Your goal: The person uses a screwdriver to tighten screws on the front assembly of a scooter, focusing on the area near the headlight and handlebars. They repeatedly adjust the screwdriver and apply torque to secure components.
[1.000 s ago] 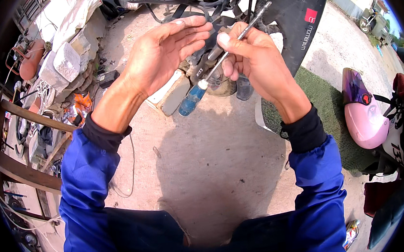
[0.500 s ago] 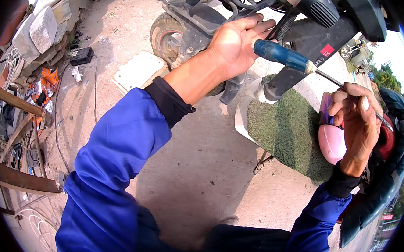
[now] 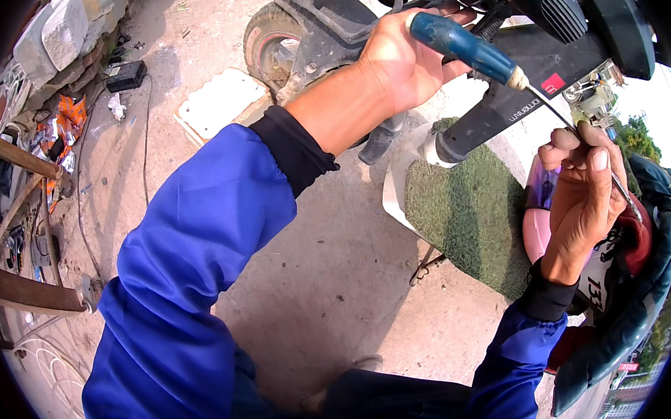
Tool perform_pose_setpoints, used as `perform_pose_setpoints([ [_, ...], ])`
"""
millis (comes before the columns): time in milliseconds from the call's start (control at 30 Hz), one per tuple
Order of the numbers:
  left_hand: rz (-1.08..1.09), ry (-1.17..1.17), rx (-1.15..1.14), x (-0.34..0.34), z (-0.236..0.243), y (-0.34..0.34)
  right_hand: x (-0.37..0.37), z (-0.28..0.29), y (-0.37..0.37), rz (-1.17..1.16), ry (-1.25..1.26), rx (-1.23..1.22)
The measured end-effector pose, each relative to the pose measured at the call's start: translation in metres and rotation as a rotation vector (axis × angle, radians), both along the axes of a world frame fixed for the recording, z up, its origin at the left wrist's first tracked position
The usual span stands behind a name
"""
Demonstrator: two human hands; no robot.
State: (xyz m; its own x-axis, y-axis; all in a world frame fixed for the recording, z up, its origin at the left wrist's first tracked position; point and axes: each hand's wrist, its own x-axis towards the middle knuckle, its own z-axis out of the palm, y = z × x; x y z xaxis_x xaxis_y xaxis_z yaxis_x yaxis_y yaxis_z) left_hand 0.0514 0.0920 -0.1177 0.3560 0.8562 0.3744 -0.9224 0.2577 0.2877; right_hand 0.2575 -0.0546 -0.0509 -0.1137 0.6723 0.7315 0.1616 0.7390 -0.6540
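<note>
In my right hand [image 3: 583, 188] is a screwdriver [image 3: 468, 52], pinched by its thin metal shaft. Its blue handle points up and left, in front of my left hand [image 3: 411, 60]. That left hand is palm up, with fingers curled among black parts and cables below the front of a two-wheeled scooter. The handle partly covers those fingers, and what they grip is hidden. Right above the fingers sits a black and grey ribbed part [image 3: 543, 0]. A black column [image 3: 499, 104] slants down to a footboard with a green turf mat [image 3: 468, 216].
Beside my right hand are a pink and purple object [image 3: 538, 230] and a dark green padded cover [image 3: 662, 264]. The scooter's front wheel [image 3: 270, 47] stands near a whitish slab [image 3: 223, 104]. Stone blocks [image 3: 66, 34], orange wrappers [image 3: 68, 119], a black box [image 3: 125, 76] and curved wooden pieces [image 3: 30, 289] lie left.
My left hand has moved up and slightly right among the scooter's parts. My right hand has shifted slightly up and left, and the screwdriver's handle has risen with it.
</note>
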Motion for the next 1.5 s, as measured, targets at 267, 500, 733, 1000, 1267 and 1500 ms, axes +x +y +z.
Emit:
perform_pose_setpoints([
  [267,0.201,0.269,-0.025,0.021,-0.004,-0.010,0.058,0.008,-0.012,0.331,0.218,-0.213],
  [500,0.379,0.288,0.263,0.016,-0.022,-0.016,0.031,0.006,0.002,0.532,0.248,-0.412],
  [733,0.301,0.334,0.298,0.004,-0.020,-0.016,0.017,-0.006,0.010,0.369,0.151,-0.188],
  [1000,0.140,0.164,0.069,0.002,-0.011,-0.008,0.030,0.007,0.017,0.434,0.220,-0.175],
  [1267,0.070,0.085,-0.030,0.009,0.005,-0.009,0.073,0.020,0.003,0.311,0.092,-0.297],
  [1500,0.095,0.045,-0.035,0.019,0.003,0.002,0.108,0.019,0.003,0.284,0.371,-0.365],
])
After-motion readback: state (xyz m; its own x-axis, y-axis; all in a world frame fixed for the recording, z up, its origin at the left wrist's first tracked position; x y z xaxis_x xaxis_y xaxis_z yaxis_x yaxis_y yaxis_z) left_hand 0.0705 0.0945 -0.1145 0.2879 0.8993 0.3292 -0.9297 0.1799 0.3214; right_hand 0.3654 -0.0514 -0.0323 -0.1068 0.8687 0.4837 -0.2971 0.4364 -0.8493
